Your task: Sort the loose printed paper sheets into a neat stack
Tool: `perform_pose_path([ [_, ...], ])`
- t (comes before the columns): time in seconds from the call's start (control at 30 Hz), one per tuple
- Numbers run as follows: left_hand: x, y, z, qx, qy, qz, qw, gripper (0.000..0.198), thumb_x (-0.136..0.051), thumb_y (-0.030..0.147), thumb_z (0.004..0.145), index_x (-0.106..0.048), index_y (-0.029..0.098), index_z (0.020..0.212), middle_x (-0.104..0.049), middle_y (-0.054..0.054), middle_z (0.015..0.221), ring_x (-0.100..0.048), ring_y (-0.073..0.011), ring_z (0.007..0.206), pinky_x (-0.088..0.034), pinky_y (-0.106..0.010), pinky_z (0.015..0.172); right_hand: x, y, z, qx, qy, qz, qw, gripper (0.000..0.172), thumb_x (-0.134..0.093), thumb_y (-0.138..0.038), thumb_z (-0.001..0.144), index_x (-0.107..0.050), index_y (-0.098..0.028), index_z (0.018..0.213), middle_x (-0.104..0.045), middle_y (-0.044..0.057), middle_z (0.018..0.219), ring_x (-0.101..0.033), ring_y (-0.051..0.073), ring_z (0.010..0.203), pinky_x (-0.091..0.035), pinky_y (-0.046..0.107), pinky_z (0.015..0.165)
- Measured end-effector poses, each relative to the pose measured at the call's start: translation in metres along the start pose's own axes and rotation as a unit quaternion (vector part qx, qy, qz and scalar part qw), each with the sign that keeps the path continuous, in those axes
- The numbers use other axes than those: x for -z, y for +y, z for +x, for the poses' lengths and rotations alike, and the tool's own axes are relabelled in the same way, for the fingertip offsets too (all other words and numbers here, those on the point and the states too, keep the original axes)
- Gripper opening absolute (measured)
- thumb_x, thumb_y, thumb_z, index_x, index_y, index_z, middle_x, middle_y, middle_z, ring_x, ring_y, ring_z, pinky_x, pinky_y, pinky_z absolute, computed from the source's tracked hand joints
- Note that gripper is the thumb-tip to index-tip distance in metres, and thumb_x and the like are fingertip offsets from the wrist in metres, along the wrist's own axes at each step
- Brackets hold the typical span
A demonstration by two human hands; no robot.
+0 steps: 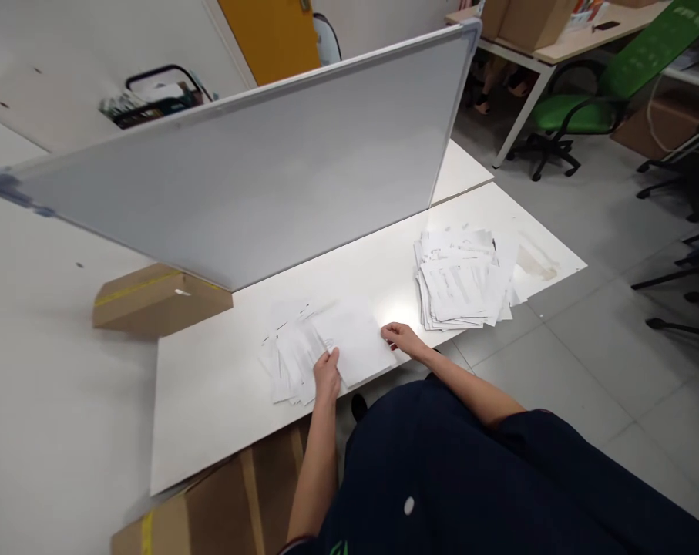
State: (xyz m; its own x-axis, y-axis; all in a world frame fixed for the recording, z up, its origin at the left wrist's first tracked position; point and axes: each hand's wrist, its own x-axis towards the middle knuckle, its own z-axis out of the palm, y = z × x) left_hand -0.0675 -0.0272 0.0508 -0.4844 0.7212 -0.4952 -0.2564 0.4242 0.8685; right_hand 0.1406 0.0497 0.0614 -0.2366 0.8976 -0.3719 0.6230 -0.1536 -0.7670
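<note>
My left hand (327, 375) is closed on the left edge of a white sheet of paper (357, 339), thumb on top. My right hand (403, 339) pinches the same sheet at its right edge. The sheet lies low over the table near its front edge, partly over a loose spread of papers (291, 358) to the left. A taller, uneven stack of printed papers (456, 285) rests on the table to the right of my right hand. What is printed on the sheets is too small to read.
A large whiteboard (303, 162) stands along the back of the white table (210, 416). Cardboard boxes sit at the left end (158, 301) and beneath the front edge (222, 509). A green office chair (580, 114) and a desk (580, 46) are at the far right.
</note>
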Motion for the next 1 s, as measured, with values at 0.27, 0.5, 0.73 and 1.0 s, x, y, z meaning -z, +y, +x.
perform_pose_path([
  [0.27, 0.098, -0.009, 0.047, 0.029, 0.228, 0.138, 0.963, 0.028, -0.061, 0.031, 0.065, -0.057, 0.012, 0.085, -0.058, -0.002, 0.067, -0.059, -0.0182, 0.07, -0.048, -0.034, 0.068, 0.078, 0.057, 0.013, -0.084, 0.216, -0.118, 0.966, 0.035, -0.038, -0.03, 0.08, -0.053, -0.013, 0.107, -0.056, 0.014, 0.104, -0.048, 0.024, 0.097, -0.037, 0.034, 0.08],
  [0.5, 0.1, -0.002, 0.04, -0.031, 0.284, 0.395, 0.873, 0.059, -0.056, 0.038, 0.068, -0.044, 0.013, 0.121, -0.053, -0.018, 0.11, -0.047, -0.0344, 0.107, -0.035, -0.05, 0.088, 0.085, 0.082, 0.027, -0.106, 0.29, -0.282, 0.908, 0.044, -0.053, -0.036, 0.074, -0.048, -0.012, 0.11, -0.045, 0.016, 0.117, -0.037, 0.028, 0.105, -0.031, 0.038, 0.085],
  [0.73, 0.069, -0.002, 0.017, -0.101, 0.264, 0.419, 0.863, 0.059, -0.05, 0.032, 0.074, -0.037, 0.01, 0.127, -0.048, -0.019, 0.118, -0.04, -0.0313, 0.115, -0.03, -0.047, 0.095, 0.082, 0.089, 0.031, -0.095, 0.266, -0.298, 0.912, 0.033, -0.05, -0.034, 0.075, -0.055, -0.011, 0.099, -0.045, 0.018, 0.115, -0.036, 0.028, 0.105, -0.03, 0.039, 0.085],
  [1.0, 0.054, 0.004, 0.016, -0.164, 0.244, 0.382, 0.876, 0.056, -0.049, 0.028, 0.075, -0.037, 0.014, 0.127, -0.05, -0.014, 0.116, -0.043, -0.0254, 0.112, -0.033, -0.04, 0.095, 0.089, 0.072, 0.025, -0.098, 0.181, -0.325, 0.923, 0.027, -0.037, -0.019, 0.083, -0.059, -0.008, 0.093, -0.056, 0.019, 0.099, -0.046, 0.025, 0.095, -0.035, 0.034, 0.078],
])
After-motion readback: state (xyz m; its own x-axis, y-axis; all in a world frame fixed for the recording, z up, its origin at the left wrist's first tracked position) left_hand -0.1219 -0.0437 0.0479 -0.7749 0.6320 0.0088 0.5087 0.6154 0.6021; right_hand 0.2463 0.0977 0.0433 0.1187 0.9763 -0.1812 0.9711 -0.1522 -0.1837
